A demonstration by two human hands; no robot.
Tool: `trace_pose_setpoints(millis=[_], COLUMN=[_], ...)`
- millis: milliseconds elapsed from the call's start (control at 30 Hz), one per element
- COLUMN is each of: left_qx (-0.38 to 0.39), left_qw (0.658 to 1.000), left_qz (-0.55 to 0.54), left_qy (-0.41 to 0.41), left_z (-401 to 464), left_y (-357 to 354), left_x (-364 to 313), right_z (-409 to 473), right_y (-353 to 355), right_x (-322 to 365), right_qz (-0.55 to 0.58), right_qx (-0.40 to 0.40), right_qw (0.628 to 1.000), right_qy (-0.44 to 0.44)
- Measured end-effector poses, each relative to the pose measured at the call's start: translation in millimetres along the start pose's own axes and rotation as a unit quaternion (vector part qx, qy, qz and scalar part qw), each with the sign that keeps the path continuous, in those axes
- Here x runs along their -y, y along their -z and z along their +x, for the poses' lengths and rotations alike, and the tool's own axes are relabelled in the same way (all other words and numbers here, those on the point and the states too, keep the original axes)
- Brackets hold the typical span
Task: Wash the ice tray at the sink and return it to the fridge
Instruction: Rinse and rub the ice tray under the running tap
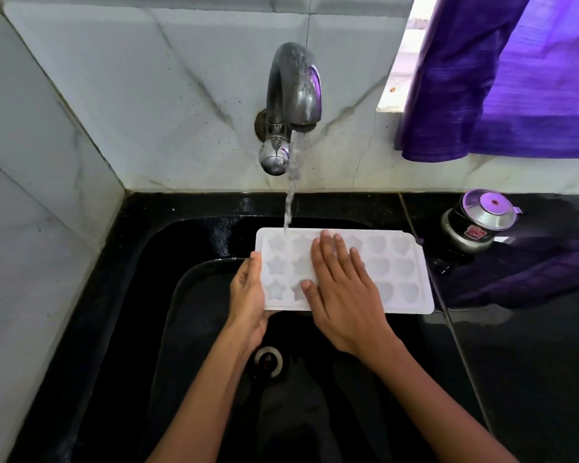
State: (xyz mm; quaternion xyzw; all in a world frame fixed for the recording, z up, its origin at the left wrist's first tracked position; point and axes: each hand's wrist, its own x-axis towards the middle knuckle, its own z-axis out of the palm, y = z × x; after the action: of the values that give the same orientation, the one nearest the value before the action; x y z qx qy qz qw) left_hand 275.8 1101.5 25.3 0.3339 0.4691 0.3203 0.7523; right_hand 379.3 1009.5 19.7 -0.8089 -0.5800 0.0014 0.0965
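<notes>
A white ice tray with star and heart moulds is held level over the black sink. My left hand grips its left edge from below and the side. My right hand lies flat on the tray's top, fingers spread across the middle moulds. Water runs from the metal tap onto the tray's far left corner.
The drain sits below my hands in the sink basin. A steel container with a clear lid stands on the black counter at right. A purple cloth hangs by the window. Marble tile walls close the left and back.
</notes>
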Motion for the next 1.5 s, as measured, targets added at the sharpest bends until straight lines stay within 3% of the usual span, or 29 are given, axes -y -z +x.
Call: trace_pose_setpoints(millis=[267, 567, 833, 1067, 1200, 1333, 1500], left_qx=[0.073, 0.003, -0.024, -0.022, -0.024, -0.024, -0.028], left_qw=[0.997, 0.996, 0.999, 0.999, 0.999, 0.999, 0.999], left_qz=[0.0, -0.061, -0.03, -0.039, -0.042, -0.046, -0.002], left_qy=[0.012, 0.061, 0.002, 0.019, 0.02, 0.013, -0.038], left_z=[-2, 14, 12, -5, -14, -21, -22], left_y=[3, 22, 61, 81, 82, 77, 82], left_x=[5, -5, -23, -25, -26, -25, -29], right_z=[32, 16, -6, -12, -15, -10, 1], right_y=[-5, -10, -8, -6, -4, 6, 14], right_x=[41, 21, -9, -2, 4, 8, -15], right_qz=[-0.029, -0.012, 0.017, 0.027, 0.04, 0.158, 0.372], right_qx=[-0.046, 0.009, -0.005, -0.013, -0.042, -0.013, 0.004], right_qw=[0.997, 0.975, 0.996, 0.999, 0.995, 0.973, 0.903], right_qy=[0.063, 0.222, 0.085, 0.022, -0.078, -0.168, -0.214])
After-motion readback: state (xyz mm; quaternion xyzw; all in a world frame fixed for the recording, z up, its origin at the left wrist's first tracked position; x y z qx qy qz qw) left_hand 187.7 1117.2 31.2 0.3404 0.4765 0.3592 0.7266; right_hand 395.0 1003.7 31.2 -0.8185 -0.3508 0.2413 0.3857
